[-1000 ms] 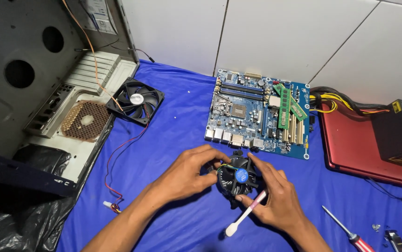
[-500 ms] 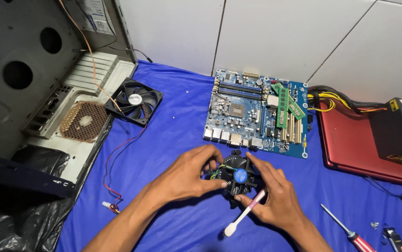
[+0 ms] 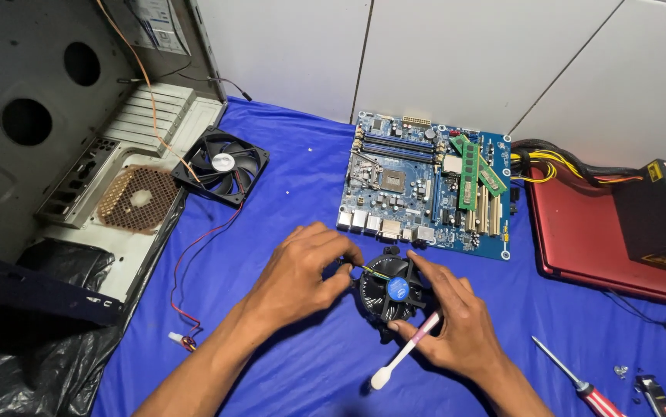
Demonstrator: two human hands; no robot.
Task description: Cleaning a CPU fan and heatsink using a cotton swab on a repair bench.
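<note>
White wall tiles stand behind a bench covered with a blue cloth [image 3: 287, 177]. Near the middle of the cloth lies a round black cooler fan [image 3: 389, 291] with a blue disc at its centre, just in front of a blue motherboard [image 3: 418, 185]. The left hand [image 3: 302, 270] is bent around the left edge of the cooler fan, its fingertips pinching at the rim where a thin wire comes out. The right hand [image 3: 449, 324] rests on the right side of the cooler fan and at the same time grips a cotton swab [image 3: 404, 352] between thumb and fingers; the white tip of the swab points down toward the person, away from the fan. Two green memory sticks [image 3: 474, 170] lie on the right part of the motherboard. To the left an open grey computer case [image 3: 78, 154] lies on its side, and a black case fan [image 3: 222, 164] leans at its edge with a thin red wire running over the cloth. At the right there is a red laptop [image 3: 588, 232] with a black power supply [image 3: 661, 212] on it, and a screwdriver [image 3: 576, 378] with a red handle lies near the right wrist.
</note>
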